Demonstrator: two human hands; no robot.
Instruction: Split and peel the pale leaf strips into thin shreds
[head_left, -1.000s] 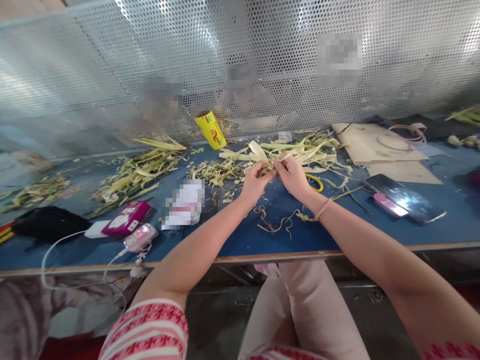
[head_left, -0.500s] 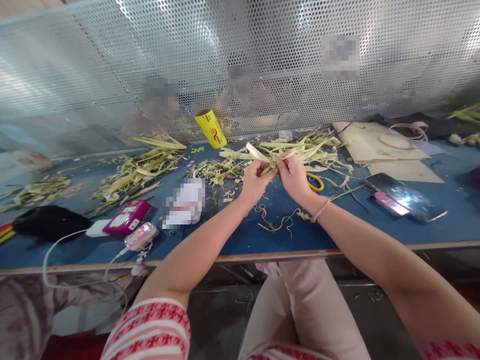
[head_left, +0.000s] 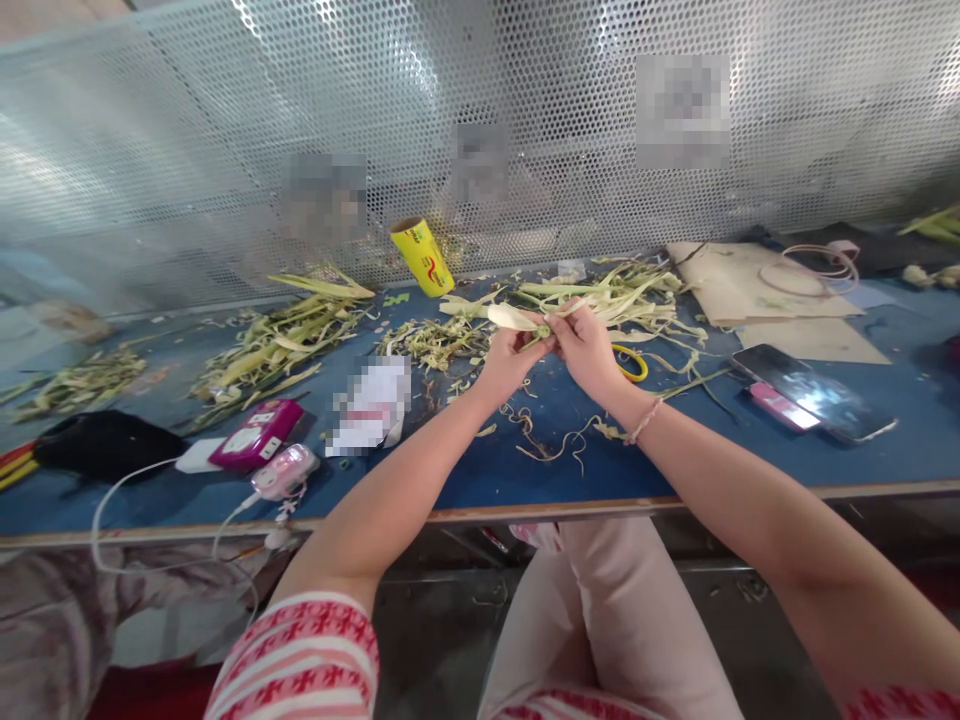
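I hold a pale leaf strip [head_left: 512,317] just above the table [head_left: 487,480], my left hand [head_left: 508,357] and right hand [head_left: 586,350] both pinched on it, fingertips meeting. Peeling cleanly, I judge, means gripping close and pulling along the fibres.

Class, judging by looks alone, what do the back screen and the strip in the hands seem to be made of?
Back screen: probably sheet metal, dull silver, punched with regular round holes. Strip: plant leaf or husk, pale yellow-green and matte, pinched by left hand and right hand.
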